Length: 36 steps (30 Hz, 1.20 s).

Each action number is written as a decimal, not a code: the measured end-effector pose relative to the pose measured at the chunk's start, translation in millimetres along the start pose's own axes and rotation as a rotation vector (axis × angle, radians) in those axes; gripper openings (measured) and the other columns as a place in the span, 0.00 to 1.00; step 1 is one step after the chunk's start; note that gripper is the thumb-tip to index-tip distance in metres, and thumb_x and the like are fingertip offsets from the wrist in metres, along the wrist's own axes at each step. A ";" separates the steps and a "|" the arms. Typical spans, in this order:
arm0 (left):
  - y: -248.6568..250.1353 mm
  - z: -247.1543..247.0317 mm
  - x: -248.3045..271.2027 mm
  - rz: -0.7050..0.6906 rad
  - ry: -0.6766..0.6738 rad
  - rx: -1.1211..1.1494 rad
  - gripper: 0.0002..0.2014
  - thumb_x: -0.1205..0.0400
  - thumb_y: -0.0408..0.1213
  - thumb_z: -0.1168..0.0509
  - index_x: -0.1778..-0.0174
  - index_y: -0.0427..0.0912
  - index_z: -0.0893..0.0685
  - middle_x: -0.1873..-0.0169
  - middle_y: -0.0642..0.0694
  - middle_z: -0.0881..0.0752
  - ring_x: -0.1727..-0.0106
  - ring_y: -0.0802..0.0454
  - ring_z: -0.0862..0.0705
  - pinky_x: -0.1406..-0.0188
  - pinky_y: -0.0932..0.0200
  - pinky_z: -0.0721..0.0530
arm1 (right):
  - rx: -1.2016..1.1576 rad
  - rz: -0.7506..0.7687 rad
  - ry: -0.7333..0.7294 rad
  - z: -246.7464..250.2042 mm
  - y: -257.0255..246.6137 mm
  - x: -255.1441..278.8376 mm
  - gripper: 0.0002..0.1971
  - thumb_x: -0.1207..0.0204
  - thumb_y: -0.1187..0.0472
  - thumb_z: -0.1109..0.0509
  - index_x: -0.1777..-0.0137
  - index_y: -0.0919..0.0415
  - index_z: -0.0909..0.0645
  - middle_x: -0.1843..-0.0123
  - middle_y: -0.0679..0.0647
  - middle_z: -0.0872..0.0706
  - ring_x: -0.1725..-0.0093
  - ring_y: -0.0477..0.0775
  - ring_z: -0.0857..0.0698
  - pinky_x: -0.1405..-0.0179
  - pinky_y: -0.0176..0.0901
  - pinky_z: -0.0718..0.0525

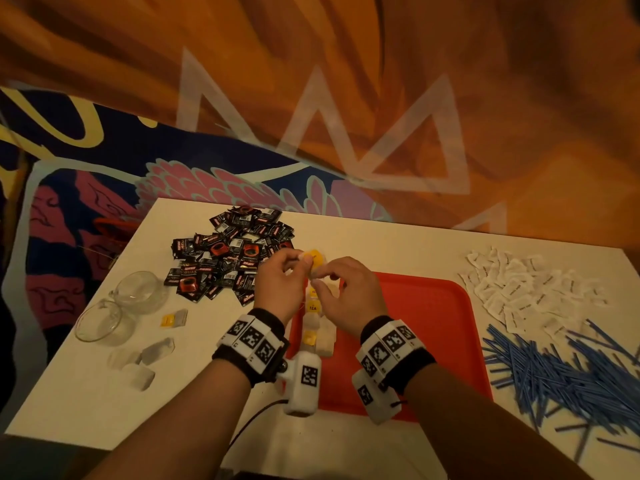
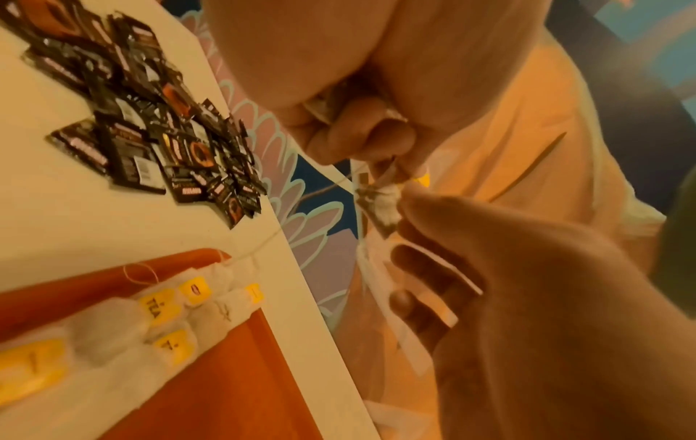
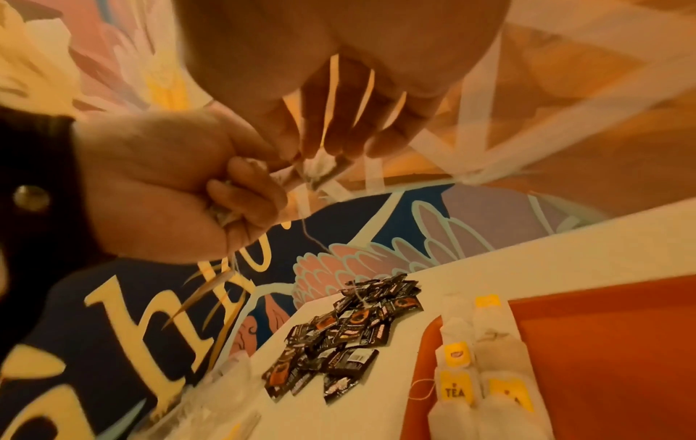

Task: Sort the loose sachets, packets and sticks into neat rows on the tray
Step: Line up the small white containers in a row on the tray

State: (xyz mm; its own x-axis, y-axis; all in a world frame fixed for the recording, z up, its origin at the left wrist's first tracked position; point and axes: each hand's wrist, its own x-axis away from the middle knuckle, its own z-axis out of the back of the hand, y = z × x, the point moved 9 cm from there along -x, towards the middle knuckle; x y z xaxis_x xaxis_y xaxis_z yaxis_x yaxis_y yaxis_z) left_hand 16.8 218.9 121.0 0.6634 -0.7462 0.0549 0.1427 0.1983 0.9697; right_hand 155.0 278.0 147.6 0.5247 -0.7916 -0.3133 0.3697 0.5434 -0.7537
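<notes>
Both hands are raised over the far left corner of the red tray [image 1: 433,306]. My left hand [image 1: 301,261] curls round a white tea bag [image 2: 386,205] with a yellow tag [image 1: 316,258]. My right hand [image 1: 320,277] pinches the same tea bag [image 3: 320,166] from the other side, and a thin thread hangs below it. Several tea bags with yellow tags [image 1: 317,332] lie in two short rows along the tray's left edge [image 2: 158,315] [image 3: 474,372]. The rest of the tray [image 3: 610,351] is bare.
A pile of black sachets [image 1: 232,251] lies far left on the white table, white sachets [image 1: 526,292] far right, blue sticks [image 1: 561,372] near right. Two glass cups [image 1: 121,306] and loose tea bags [image 1: 142,358] sit at the left edge.
</notes>
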 end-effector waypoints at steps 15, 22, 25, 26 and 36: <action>-38.8 0.2 -2.1 -0.039 -0.215 -0.233 0.10 0.17 0.38 0.29 0.62 0.57 0.17 0.65 0.49 0.13 0.63 0.55 0.16 0.63 0.60 0.22 | -0.440 -0.645 -0.193 -52.8 82.1 32.0 0.03 0.28 0.61 0.20 0.57 0.58 0.11 0.63 0.50 0.11 0.65 0.45 0.14 0.67 0.35 0.20; -125.9 22.9 17.1 0.382 -0.240 -0.230 0.13 0.10 0.45 0.43 0.53 0.45 0.17 0.60 0.45 0.10 0.75 0.51 0.24 0.78 0.62 0.27 | -0.179 -0.893 -0.410 -99.0 130.1 97.7 0.05 0.30 0.56 0.19 0.57 0.53 0.11 0.58 0.45 0.13 0.53 0.48 0.15 0.60 0.35 0.17; -148.5 34.0 26.3 0.492 -0.241 -0.167 0.16 0.09 0.45 0.47 0.50 0.41 0.18 0.62 0.43 0.10 0.80 0.52 0.28 0.83 0.63 0.31 | -0.098 -0.975 -0.516 -116.0 139.9 122.8 0.12 0.34 0.48 0.17 0.58 0.54 0.11 0.59 0.46 0.13 0.55 0.51 0.15 0.53 0.45 0.14; -155.0 36.8 28.1 0.511 -0.243 -0.162 0.16 0.09 0.46 0.47 0.50 0.41 0.18 0.63 0.44 0.10 0.80 0.52 0.28 0.82 0.63 0.32 | -0.066 -0.980 -0.527 -120.1 141.6 127.5 0.14 0.34 0.47 0.17 0.58 0.55 0.11 0.57 0.49 0.12 0.53 0.53 0.14 0.49 0.48 0.13; -177.0 53.3 36.3 0.586 -0.239 -0.144 0.17 0.09 0.47 0.48 0.49 0.42 0.18 0.65 0.47 0.11 0.81 0.53 0.28 0.80 0.62 0.33 | -0.088 -1.128 -0.512 -135.5 145.0 148.4 0.24 0.31 0.48 0.19 0.35 0.51 0.15 0.41 0.48 0.14 0.51 0.48 0.21 0.63 0.35 0.24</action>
State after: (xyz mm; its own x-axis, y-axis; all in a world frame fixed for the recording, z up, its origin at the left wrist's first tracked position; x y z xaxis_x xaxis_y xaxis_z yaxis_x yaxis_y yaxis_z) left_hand -23.5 122.9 -36.0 0.4813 -0.6061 0.6332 -0.0856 0.6865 0.7221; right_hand 182.5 201.4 -86.5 0.1929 -0.5935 0.7814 0.7663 -0.4063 -0.4977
